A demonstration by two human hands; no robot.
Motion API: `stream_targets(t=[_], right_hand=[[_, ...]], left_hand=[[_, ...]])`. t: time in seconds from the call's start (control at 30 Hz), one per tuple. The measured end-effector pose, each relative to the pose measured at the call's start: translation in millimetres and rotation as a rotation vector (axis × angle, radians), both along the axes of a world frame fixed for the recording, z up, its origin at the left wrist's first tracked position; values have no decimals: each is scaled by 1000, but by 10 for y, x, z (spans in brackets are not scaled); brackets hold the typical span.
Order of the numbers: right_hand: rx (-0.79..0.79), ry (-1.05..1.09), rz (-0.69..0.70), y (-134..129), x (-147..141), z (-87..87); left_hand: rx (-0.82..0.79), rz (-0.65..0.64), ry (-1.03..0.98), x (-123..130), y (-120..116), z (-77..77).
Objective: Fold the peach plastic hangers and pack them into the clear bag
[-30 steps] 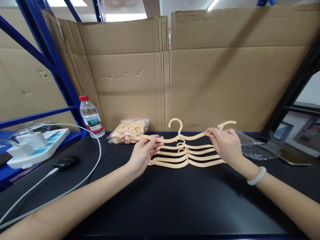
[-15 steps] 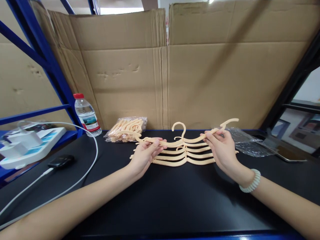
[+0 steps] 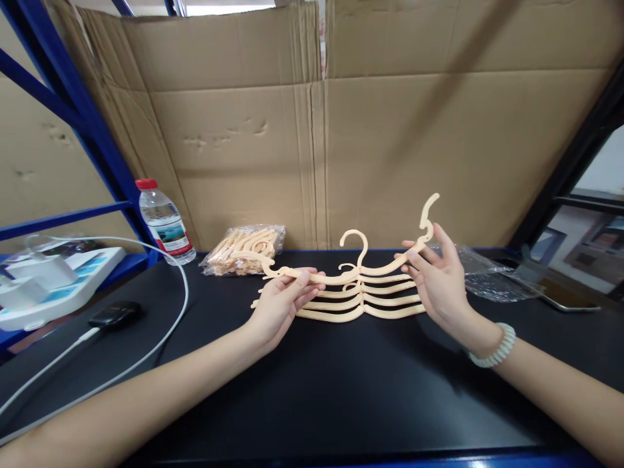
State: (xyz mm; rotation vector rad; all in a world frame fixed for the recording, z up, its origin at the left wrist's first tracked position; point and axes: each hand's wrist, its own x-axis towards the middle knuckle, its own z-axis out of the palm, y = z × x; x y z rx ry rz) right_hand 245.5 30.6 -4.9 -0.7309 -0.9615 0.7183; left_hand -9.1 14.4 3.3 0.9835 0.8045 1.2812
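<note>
A cream plastic folding hanger point(image 3: 336, 280) is held up between my two hands, its hook pointing upward. My left hand point(image 3: 283, 302) pinches the left arm of it between thumb and fingers. On the other side my right hand point(image 3: 436, 276) grips the right arm close to its joint. The right end piece point(image 3: 428, 211) stands steeply upward, while the left end piece point(image 3: 249, 256) lies nearly level. Several similar hangers point(image 3: 336, 317) lie stacked on the black table just beneath, partly hidden by my hands.
A clear plastic bag of folded hangers point(image 3: 244, 250) lies behind my left hand, beside a red-capped water bottle point(image 3: 166, 221). On the left are a white power strip point(image 3: 63, 286), a black charger point(image 3: 116, 314) and a white cable point(image 3: 186, 286). Crumpled clear plastic point(image 3: 497, 279) is at the right; cardboard point(image 3: 253, 143) stands behind.
The hanger's right end piece has swung from pointing outward to standing upward, with my right hand's fingers shifting around its joint. My left hand keeps its hold. The view has tilted slightly.
</note>
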Motion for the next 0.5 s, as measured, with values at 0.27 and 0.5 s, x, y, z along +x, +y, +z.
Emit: stream_targets(t=[0.27, 0.5], right_hand=[[-10, -109, 2, 36, -18, -120], [-49, -82, 19, -14, -76, -113]], left_hand=[[122, 103, 22, -62, 60, 1], [312, 247, 140, -86, 113, 36]])
